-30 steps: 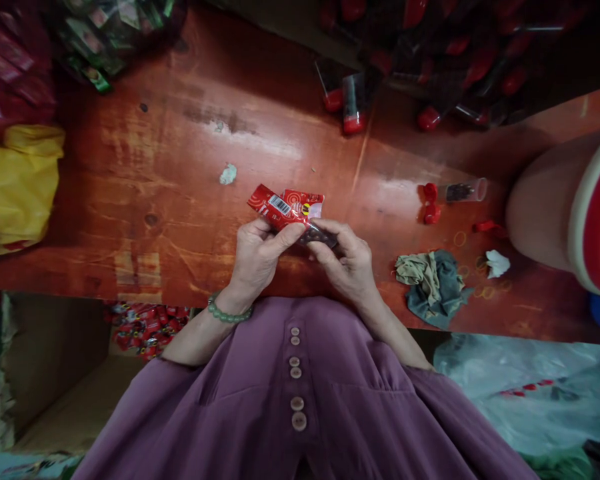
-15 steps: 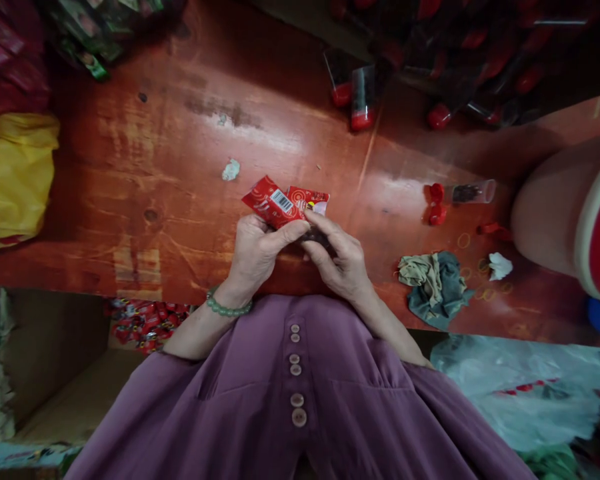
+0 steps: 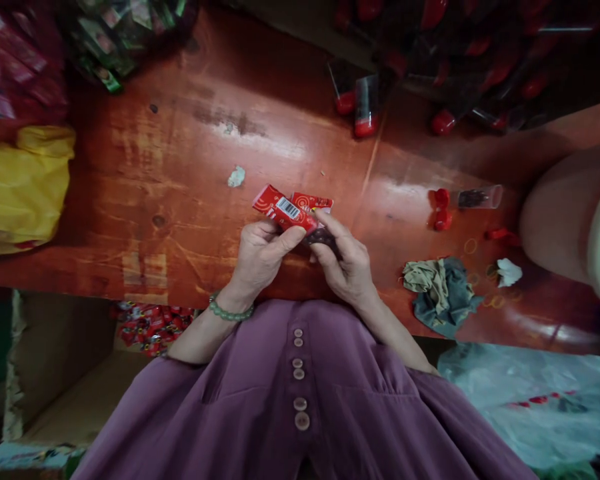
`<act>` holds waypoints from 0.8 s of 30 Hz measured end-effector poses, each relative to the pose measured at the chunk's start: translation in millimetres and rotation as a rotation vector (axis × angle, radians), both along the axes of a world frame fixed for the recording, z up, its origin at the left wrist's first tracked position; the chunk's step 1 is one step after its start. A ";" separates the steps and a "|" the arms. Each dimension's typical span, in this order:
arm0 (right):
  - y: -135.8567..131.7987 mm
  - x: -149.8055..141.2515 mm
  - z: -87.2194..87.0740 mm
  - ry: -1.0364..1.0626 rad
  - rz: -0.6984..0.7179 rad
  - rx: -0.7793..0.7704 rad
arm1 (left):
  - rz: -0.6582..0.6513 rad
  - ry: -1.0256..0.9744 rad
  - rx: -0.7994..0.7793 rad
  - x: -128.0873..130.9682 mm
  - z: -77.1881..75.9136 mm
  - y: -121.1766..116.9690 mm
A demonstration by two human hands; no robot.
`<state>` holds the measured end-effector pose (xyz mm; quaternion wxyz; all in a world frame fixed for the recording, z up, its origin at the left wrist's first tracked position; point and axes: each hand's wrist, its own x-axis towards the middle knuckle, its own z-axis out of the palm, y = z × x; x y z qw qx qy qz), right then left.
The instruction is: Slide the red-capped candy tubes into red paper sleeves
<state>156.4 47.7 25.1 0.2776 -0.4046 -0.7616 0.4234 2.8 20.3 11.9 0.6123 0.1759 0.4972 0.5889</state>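
A glossy red packet (image 3: 283, 205) with a white barcode lies slantwise across my left hand (image 3: 260, 260), pinched under its thumb. Behind it sticks out a second red printed part (image 3: 312, 200) with a ring pattern; whether both belong to one wrapper I cannot tell. My right hand (image 3: 347, 260) closes its thumb and fingers around a dark, beady mass (image 3: 323, 236) that looks like small pieces in clear packaging, mostly covered by the fingers. Both hands meet just above the table's near edge. A green bead bracelet (image 3: 230, 312) circles my left wrist.
On the right lie a small clear tube (image 3: 480, 197) with a red cap (image 3: 440, 208), crumpled cloths (image 3: 440, 293) and a large pale tub (image 3: 555, 220). Capped tubes (image 3: 366, 107) gather at the back. Left are a yellow bag (image 3: 20, 190) and a cardboard box (image 3: 60, 367) holding red packets.
The whole view has shifted slightly, moving the scene right and down. The barcoded red packet appears a little narrower at its free end. Both hands keep their grip.
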 end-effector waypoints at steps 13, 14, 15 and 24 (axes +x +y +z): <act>9.9 -5.8 -0.8 -0.067 0.038 0.177 | 0.097 -0.053 -0.033 2.9 5.7 15.9; 10.0 -5.8 -1.2 -0.052 0.031 0.144 | 0.101 -0.049 -0.036 3.3 5.3 15.7; 9.8 -5.9 -1.5 -0.028 0.021 0.103 | 0.103 -0.049 -0.033 3.4 5.2 15.4; 8.4 -12.8 4.0 0.126 -0.025 -0.265 | 0.045 -0.105 0.039 2.0 11.2 15.2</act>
